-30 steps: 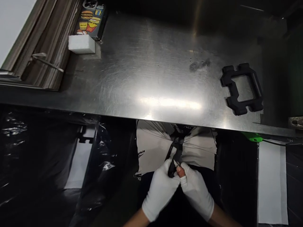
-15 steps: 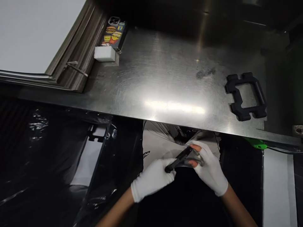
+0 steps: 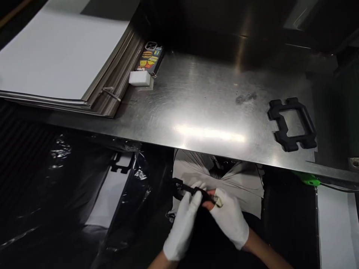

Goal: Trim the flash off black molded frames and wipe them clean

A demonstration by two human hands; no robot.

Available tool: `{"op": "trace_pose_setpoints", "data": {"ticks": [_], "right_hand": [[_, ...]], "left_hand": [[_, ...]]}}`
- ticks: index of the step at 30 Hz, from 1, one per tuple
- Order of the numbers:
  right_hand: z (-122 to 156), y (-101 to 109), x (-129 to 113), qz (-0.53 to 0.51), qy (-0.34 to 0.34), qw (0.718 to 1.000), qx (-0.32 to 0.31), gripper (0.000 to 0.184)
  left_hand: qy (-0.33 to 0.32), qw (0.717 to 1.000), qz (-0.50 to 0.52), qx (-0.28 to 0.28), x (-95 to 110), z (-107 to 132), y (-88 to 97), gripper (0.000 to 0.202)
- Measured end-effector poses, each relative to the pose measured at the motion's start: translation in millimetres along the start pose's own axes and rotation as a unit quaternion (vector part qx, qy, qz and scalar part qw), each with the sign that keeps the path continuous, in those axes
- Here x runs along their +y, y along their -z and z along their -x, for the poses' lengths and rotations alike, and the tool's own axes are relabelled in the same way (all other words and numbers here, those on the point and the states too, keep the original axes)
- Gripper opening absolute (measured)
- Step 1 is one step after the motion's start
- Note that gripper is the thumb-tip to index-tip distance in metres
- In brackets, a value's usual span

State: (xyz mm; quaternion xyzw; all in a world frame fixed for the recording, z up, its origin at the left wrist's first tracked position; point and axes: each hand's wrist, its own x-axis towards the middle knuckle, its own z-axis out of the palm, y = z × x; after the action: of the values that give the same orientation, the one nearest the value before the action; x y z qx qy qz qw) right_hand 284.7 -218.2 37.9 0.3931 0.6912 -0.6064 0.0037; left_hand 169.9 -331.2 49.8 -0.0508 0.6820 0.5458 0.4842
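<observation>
My left hand (image 3: 182,222), in a white glove, grips a black plastic frame (image 3: 179,184) over my lap. The frame is seen nearly edge-on, and my thumb lies across its bar. My right hand (image 3: 231,220) wears a white glove with bare fingertips at thumb and forefinger. Those fingertips close round the frame's right end, with a small pale piece (image 3: 218,201) showing between them. What that piece is I cannot make out. A similar black frame (image 3: 310,140) lies flat on the right side of the metal table (image 3: 207,101).
A tall stack of white-topped sheets (image 3: 70,52) stands at the table's left. Beside it are a phone in a food-patterned case (image 3: 150,59) and a white block (image 3: 139,78). Another black frame (image 3: 121,169) lies in the black-lined container (image 3: 64,194). A green tool (image 3: 308,179) sits below the right edge.
My hands have turned the held frame from slanting up rightward to slanting down rightward, and moved it lower and left. My right fingers have closed in on it. The camera view has shifted.
</observation>
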Motion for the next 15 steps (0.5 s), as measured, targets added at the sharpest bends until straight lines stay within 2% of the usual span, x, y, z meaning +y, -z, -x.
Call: {"op": "trace_pose_setpoints", "data": {"ticks": [2,3,6,8,10,12,15], "right_hand": [[8,-2,0,-0.007,0.035,0.999,-0.034,0.039],[11,2,1,-0.013,0.047,0.998,-0.031,0.041],[19,24,5,0.002,0.036,0.999,0.024,0.046],[23,37,10,0.041,0.015,0.999,-0.009,0.048],[29,41,14,0.076,0.002,0.993,-0.09,0.048],[36,37,19,0.107,-0.012,0.984,-0.143,0.049],[44,26,22,0.187,-0.033,0.969,-0.161,0.051]], "left_hand": [[0.004,0.999,0.038,-0.014,7,-7,-4.2,0.057],[0.006,1.0,0.018,-0.023,10,-11,-3.3,0.054],[0.005,0.984,-0.174,-0.038,13,-14,4.9,0.047],[-0.015,0.946,-0.322,-0.045,8,-11,9.6,0.035],[-0.057,0.895,-0.439,-0.057,0,-5,10.9,0.029],[-0.098,0.845,-0.522,-0.067,-9,0,9.4,0.029],[-0.13,0.787,-0.599,-0.061,-17,4,4.6,0.035]]}}
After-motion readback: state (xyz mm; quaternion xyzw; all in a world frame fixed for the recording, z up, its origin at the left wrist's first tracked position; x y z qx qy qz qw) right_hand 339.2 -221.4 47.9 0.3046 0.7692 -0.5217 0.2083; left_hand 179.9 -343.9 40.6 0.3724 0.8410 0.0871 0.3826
